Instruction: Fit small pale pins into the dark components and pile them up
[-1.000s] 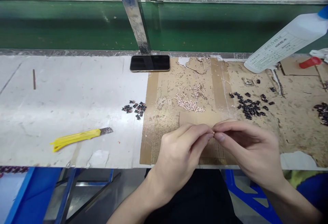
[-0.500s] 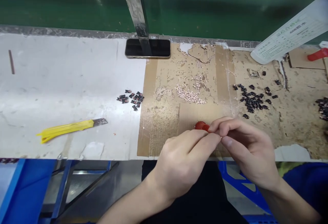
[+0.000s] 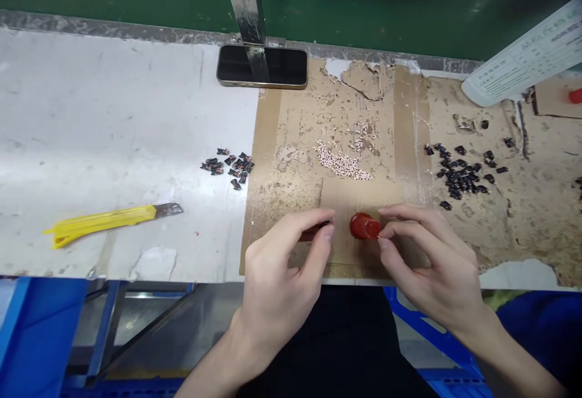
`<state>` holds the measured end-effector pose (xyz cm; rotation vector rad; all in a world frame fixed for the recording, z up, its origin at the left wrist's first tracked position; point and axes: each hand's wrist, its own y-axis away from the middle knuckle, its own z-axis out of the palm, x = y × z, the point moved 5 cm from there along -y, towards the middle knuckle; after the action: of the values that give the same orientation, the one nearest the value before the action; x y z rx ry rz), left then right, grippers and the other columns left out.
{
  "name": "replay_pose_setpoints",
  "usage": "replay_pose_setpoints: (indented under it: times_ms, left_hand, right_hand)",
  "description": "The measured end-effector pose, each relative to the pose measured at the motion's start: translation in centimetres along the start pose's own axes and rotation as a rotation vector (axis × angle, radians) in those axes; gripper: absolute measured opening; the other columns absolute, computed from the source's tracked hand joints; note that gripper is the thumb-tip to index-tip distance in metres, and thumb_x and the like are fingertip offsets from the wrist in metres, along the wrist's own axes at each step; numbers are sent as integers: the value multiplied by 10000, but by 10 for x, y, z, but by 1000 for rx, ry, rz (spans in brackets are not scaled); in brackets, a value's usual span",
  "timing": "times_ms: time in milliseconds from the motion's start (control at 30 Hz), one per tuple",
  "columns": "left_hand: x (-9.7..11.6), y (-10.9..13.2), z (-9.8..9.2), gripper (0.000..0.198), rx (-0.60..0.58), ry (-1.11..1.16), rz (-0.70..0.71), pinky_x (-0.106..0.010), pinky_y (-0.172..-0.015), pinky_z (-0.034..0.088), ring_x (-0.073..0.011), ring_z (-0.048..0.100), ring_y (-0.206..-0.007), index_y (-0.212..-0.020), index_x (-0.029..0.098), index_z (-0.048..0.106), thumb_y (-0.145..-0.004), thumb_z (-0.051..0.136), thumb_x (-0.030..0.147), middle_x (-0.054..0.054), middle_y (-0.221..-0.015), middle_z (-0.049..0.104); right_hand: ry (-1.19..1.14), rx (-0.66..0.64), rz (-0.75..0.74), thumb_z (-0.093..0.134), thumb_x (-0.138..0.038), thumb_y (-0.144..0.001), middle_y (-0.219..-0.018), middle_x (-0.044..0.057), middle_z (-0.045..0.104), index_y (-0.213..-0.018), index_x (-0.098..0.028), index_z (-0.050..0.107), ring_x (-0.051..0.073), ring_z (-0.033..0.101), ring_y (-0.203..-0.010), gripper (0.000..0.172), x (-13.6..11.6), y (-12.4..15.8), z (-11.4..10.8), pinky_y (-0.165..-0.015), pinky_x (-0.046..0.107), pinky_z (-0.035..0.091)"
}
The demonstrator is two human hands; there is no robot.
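Observation:
My left hand (image 3: 288, 258) pinches a small black piece (image 3: 325, 223) between thumb and forefinger, with something dark red partly hidden behind those fingers. A small red cup (image 3: 364, 226) lies on the cardboard between my two hands. At its right side is my right hand (image 3: 427, 258), its thumb and forefinger close together near the cup; whatever lies between them is too small to make out. Beyond the cup is a pile of tiny pale pinkish pieces (image 3: 343, 162). Black pieces lie in one group (image 3: 461, 176) on the right and a smaller group (image 3: 235, 164) on the left.
A yellow box cutter (image 3: 104, 224) with its blade out lies at the left. A phone (image 3: 262, 67) rests at the foot of a metal post (image 3: 245, 3). A white bottle (image 3: 522, 58) leans in at the upper right, near a red object (image 3: 575, 96).
My hands, which were together over the red cup, have parted. The left one has moved left with a black piece, and more of the cup shows. The view has shifted slightly.

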<state>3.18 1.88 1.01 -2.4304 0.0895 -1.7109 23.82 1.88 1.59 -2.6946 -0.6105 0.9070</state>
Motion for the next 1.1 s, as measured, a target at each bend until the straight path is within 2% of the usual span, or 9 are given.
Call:
replay_pose_setpoints:
  times_ms: [133, 233, 300, 400, 533, 767, 1100]
  left_hand:
    - [1, 1, 0, 239, -13, 9, -7, -140, -869, 626, -65, 754, -904, -1109, 216, 735, -955, 678, 43, 42, -1023, 782]
    - [2, -1, 2, 234, -24, 57, -64, -155, -855, 634, -78, 744, -922, -1097, 227, 750, -956, 672, 57, 29, -1044, 761]
    - [3, -3, 8, 223, -78, 150, -165, -138, -819, 631, -74, 750, -888, -1057, 240, 773, -953, 677, 68, 33, -1013, 766]
    - [5, -3, 24, 190, -202, 394, -394, -117, -750, 631, -75, 767, -803, -1005, 246, 793, -926, 717, 91, 42, -915, 796]
    - [12, -1, 41, 163, -295, 672, -600, -108, -699, 634, -73, 765, -749, -952, 228, 793, -888, 753, 84, 38, -881, 811]
    - [14, 0, 43, 157, -325, 743, -663, -104, -729, 631, -62, 756, -751, -931, 222, 802, -898, 756, 75, 43, -860, 808]
    - [18, 0, 41, 136, -343, 707, -645, -135, -721, 648, -84, 764, -743, -905, 217, 794, -877, 790, 84, 39, -816, 801]
  right_hand:
    - [27, -3, -36, 695, -28, -891, -1136, 119, 717, -978, -175, 657, 235, 669, -1102, 175, -1, 0, 0, -986, 396, 537]
    - [-39, 21, 24, 696, -39, -897, -1133, 93, 719, -964, -195, 668, 210, 678, -1091, 172, -2, 1, -6, -998, 366, 540]
    - [-166, 31, 140, 692, -60, -917, -1141, 61, 716, -951, -221, 679, 179, 687, -1091, 165, -1, 1, -11, -999, 315, 548]
    - [-427, 17, 312, 670, -104, -962, -1128, 14, 725, -932, -250, 683, 126, 709, -1069, 150, -1, 1, -15, -952, 207, 575]
    - [-676, -18, 431, 646, -123, -994, -1100, -20, 755, -925, -256, 676, 83, 740, -1016, 153, -6, 0, -14, -914, 118, 585]
    - [-780, -14, 453, 658, -124, -996, -1086, -19, 756, -946, -260, 696, 83, 744, -1066, 150, -7, 1, -10, -926, 100, 585]
    - [-640, -31, 351, 712, -116, -950, -1035, 2, 766, -944, -250, 737, 100, 744, -939, 136, -10, -3, -18, -840, 136, 616]
